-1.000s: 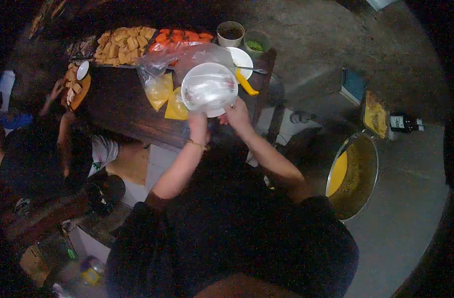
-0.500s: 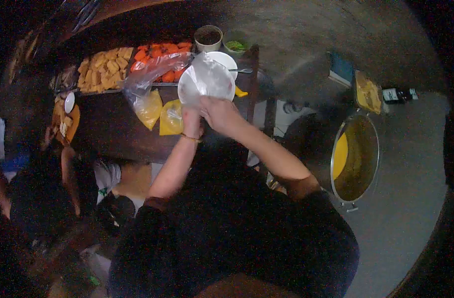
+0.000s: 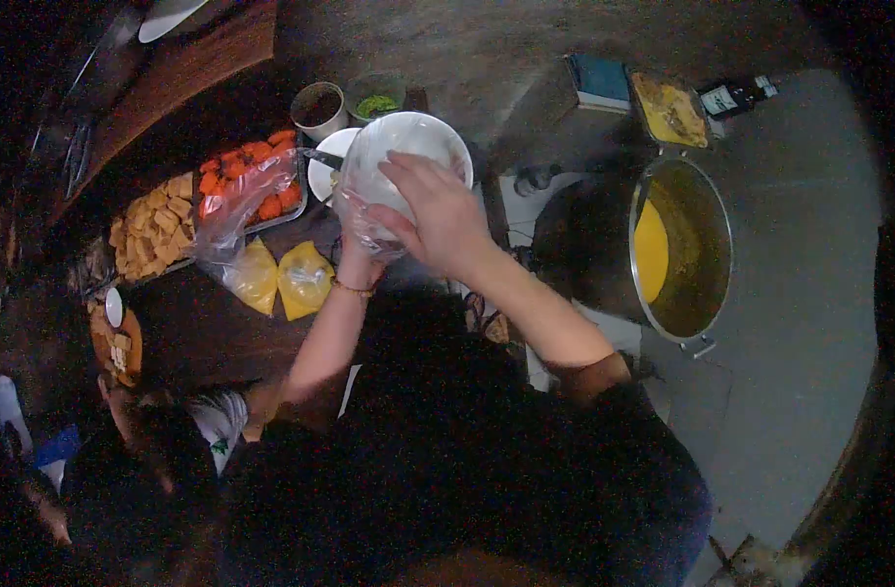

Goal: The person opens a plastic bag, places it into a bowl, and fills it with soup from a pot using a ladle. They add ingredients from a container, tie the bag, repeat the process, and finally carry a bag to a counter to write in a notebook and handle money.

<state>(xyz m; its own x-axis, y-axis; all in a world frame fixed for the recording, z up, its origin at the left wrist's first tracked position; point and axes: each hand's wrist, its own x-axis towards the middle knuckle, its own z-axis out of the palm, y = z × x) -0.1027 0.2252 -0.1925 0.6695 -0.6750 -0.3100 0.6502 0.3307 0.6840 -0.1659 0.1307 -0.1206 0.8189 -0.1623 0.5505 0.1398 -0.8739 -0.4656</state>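
A white bowl (image 3: pixel 430 139) sits over the table's right end, with a clear plastic bag (image 3: pixel 372 171) around its left part. My left hand (image 3: pixel 361 252) is under the bag and bowl, its fingers mostly hidden by the plastic. Spread over the front of the bowl, my right hand (image 3: pixel 436 210) has its fingers apart and touches the bag. Two tied bags of yellow liquid (image 3: pixel 305 281) lie on the table left of my left wrist. Behind the bowl is a white plate (image 3: pixel 324 166) with a dark utensil handle over it.
Trays of orange-red pieces (image 3: pixel 271 205) and tan pieces (image 3: pixel 154 230) stand at the left. Behind are a dark-filled container (image 3: pixel 319 110) and a green-filled bowl (image 3: pixel 376 104). A large pot (image 3: pixel 714 254) with yellow contents stands right, near a bottle (image 3: pixel 739 96). Another person (image 3: pixel 139 440) is lower left.
The view has shifted, moving the pot and trays leftward. My right hand has opened from a closed grip and now spreads over the bowl, with the plastic bag around the bowl's left side.
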